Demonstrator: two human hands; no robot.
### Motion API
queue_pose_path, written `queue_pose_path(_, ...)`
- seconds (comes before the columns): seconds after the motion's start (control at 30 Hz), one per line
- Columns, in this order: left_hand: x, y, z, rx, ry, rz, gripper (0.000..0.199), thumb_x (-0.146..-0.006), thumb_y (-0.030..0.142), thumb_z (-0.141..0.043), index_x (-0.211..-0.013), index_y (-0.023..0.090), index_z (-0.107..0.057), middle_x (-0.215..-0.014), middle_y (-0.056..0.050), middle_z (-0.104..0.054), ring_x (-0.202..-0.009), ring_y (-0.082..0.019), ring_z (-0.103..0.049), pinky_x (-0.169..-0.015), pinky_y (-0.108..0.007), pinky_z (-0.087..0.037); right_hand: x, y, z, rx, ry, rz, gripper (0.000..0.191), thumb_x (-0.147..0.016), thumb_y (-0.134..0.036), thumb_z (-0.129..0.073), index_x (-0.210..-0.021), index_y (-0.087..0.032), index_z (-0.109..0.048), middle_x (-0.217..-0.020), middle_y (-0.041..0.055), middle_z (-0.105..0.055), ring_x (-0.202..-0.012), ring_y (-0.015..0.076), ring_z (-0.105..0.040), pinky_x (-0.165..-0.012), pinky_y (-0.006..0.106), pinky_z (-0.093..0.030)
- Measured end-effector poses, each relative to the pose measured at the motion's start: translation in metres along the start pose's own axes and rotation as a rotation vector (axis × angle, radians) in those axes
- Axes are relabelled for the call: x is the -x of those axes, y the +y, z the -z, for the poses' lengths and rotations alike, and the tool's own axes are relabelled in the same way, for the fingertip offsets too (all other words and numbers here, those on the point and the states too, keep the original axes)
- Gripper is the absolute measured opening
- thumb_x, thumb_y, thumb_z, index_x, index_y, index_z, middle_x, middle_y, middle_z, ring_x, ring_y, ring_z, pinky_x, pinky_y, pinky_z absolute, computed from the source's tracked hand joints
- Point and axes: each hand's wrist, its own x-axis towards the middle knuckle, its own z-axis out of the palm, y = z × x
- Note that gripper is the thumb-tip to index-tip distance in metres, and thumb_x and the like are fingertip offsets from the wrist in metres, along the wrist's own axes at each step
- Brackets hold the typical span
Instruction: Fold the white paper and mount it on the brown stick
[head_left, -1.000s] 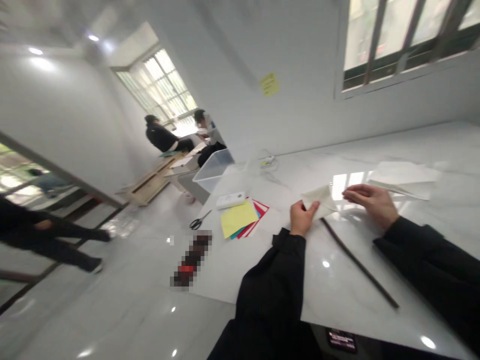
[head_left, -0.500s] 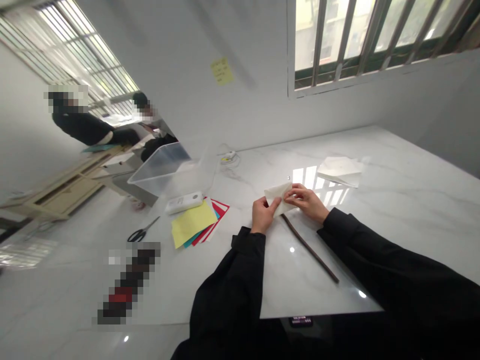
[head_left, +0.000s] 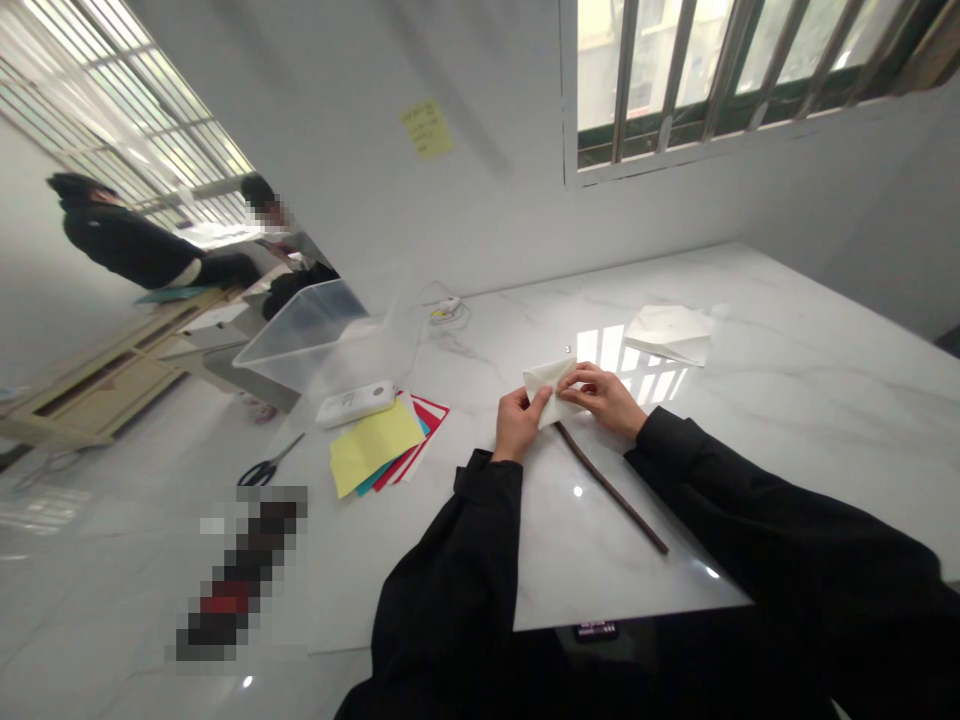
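Between my hands is a small cream folded paper (head_left: pixel 541 380), held a little above the table with one corner pointing toward me. My left hand (head_left: pixel 516 425) is closed on its left side, the thumb pressing on top. From the right, my right hand (head_left: pixel 609 400) pinches the paper near its middle with bent fingers, which hide part of it. A thin dark brown stick (head_left: pixel 611 488) lies slantwise on the table just below, its upper end close to the paper's lower corner.
Left of my hands lie a yellow sheet (head_left: pixel 379 445) over coloured sheets, a white box-shaped device (head_left: pixel 356 404) and scissors (head_left: pixel 271 465). Behind stands a clear plastic bin (head_left: pixel 300 335). More cream paper (head_left: pixel 670 333) lies back right. Two people sit at the far left.
The view has shifted slightly, so everything sits a little further left and mostly higher. Both hands keep their hold on the cream paper; the stick stays on the table.
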Motion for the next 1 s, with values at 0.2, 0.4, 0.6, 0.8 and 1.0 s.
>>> queue_pose_path(0.2,0.001,0.005,0.0,0.025,-0.019,0.007,0.049,-0.073,0.061,-0.084,-0.079,0.013,-0.08,-0.067,-0.003,-0.07,-0.059,-0.014,-0.055,-0.055,-0.025,-0.041,0.0,-0.003,0.001,0.019,0.012,-0.011,0.024,-0.087,-0.047,-0.077,-0.09,-0.024,-0.081,-0.11,0.0076,-0.069,-0.094,0.0201,-0.065,-0.073,0.033,-0.052)
queue_pose_path(0.4,0.001,0.005,-0.001,0.089,-0.075,0.012,0.047,-0.071,0.056,-0.087,-0.088,0.013,-0.082,-0.075,-0.005,-0.075,-0.065,-0.016,-0.061,-0.063,-0.027,-0.047,-0.001,-0.007,0.001,-0.006,0.03,-0.066,0.028,-0.083,-0.049,-0.079,-0.086,-0.022,-0.08,-0.111,0.0088,-0.069,-0.097,0.0219,-0.067,-0.074,0.033,-0.054)
queue_pose_path(0.6,-0.001,0.0,-0.001,0.129,-0.119,-0.007,0.052,-0.064,0.052,-0.093,-0.097,0.012,-0.082,-0.087,-0.008,-0.079,-0.077,-0.021,-0.069,-0.077,-0.032,-0.054,0.0,-0.009,0.001,-0.018,0.007,-0.105,0.034,-0.084,-0.054,-0.077,-0.086,-0.019,-0.076,-0.099,0.0074,-0.075,-0.093,0.0228,-0.067,-0.075,0.032,-0.054)
queue_pose_path(0.8,-0.002,-0.002,-0.002,0.137,-0.084,-0.008,0.053,-0.064,0.054,-0.094,-0.095,0.012,-0.083,-0.085,-0.007,-0.079,-0.079,-0.021,-0.07,-0.078,-0.032,-0.054,0.002,-0.013,-0.004,-0.04,0.063,-0.074,0.033,-0.085,-0.053,-0.077,-0.085,-0.02,-0.07,-0.088,0.0043,-0.075,-0.083,0.0212,-0.066,-0.078,0.034,-0.053)
queue_pose_path(1.0,-0.002,-0.002,-0.003,0.148,-0.064,-0.011,0.051,-0.065,0.055,-0.093,-0.092,0.013,-0.083,-0.082,-0.006,-0.078,-0.079,-0.021,-0.07,-0.078,-0.032,-0.054,0.003,-0.014,-0.01,-0.065,0.119,-0.063,0.029,-0.085,-0.049,-0.077,-0.086,-0.021,-0.069,-0.093,0.0044,-0.076,-0.091,0.0237,-0.069,-0.091,0.039,-0.055)
